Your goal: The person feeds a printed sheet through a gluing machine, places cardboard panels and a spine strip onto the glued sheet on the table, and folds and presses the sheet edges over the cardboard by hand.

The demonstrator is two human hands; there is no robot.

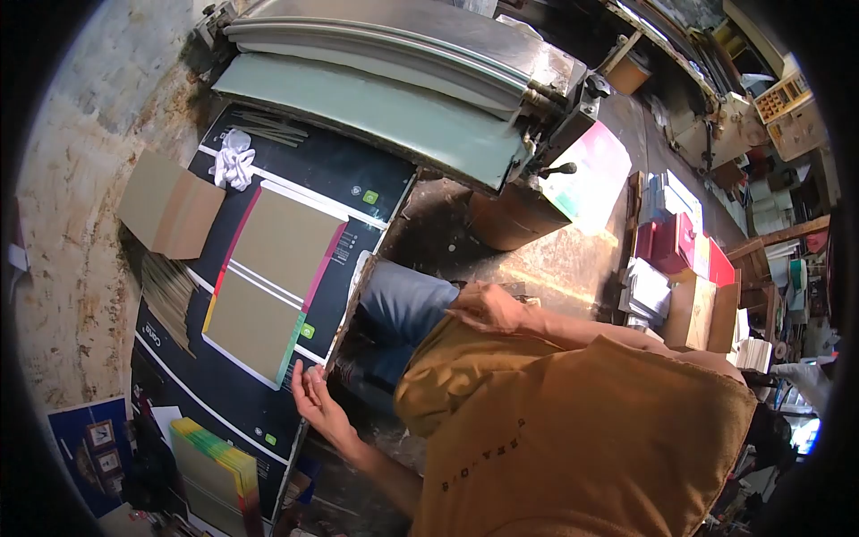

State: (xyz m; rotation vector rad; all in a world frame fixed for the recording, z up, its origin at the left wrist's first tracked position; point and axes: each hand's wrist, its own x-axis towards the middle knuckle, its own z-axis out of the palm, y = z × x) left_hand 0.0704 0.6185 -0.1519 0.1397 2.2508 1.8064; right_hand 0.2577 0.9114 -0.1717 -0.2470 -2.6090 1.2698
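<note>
My left hand (324,410) is at the edge of the dark work table, fingers loosely spread and holding nothing. Just beyond its fingertips lies an opened-out book cover (259,322). Two grey-brown boards sit side by side on it, with a pale strip between them and pink, yellow and green edges around them. My right hand (490,309) rests by my thigh, at the hem of my brown shirt (573,430). Its fingers are curled in, and whatever they hold, if anything, is hidden.
Brown boards (174,204) and a crumpled white cloth (234,161) lie on the table's far side. A roller machine (376,107) stands above. Colourful-edged covers (215,456) are stacked at lower left. A brown drum (510,215) and red boxes (671,242) are on the right.
</note>
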